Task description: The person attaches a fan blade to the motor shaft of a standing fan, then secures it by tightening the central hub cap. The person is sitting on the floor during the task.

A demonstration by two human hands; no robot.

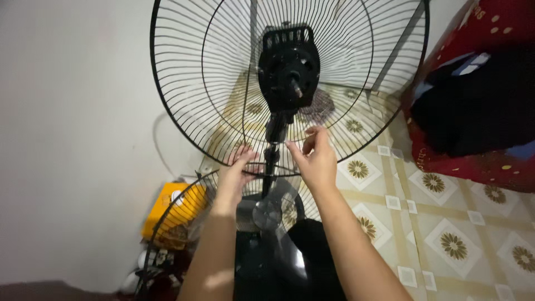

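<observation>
Both forearms reach up: left hand (238,167) fingers hook the rear fan guard's (223,83) lower rim, right hand (313,156) pinches wires there; uneven pull could tip the stand fan.

Soft, even indoor light here, moderately bright, nothing blown out. The white wall (67,139) fades to grey toward the lower left corner, and a faint curved shadow of the fan guard (184,83) lies on it. A pale patch of light sits on the left forearm (214,278). Wide-angle bending shows at the edges; the tiled floor (457,223) lines splay outward. The clear fan blade (267,214) below catches a dull sheen. The fingers (312,136) are slightly smeared.
</observation>
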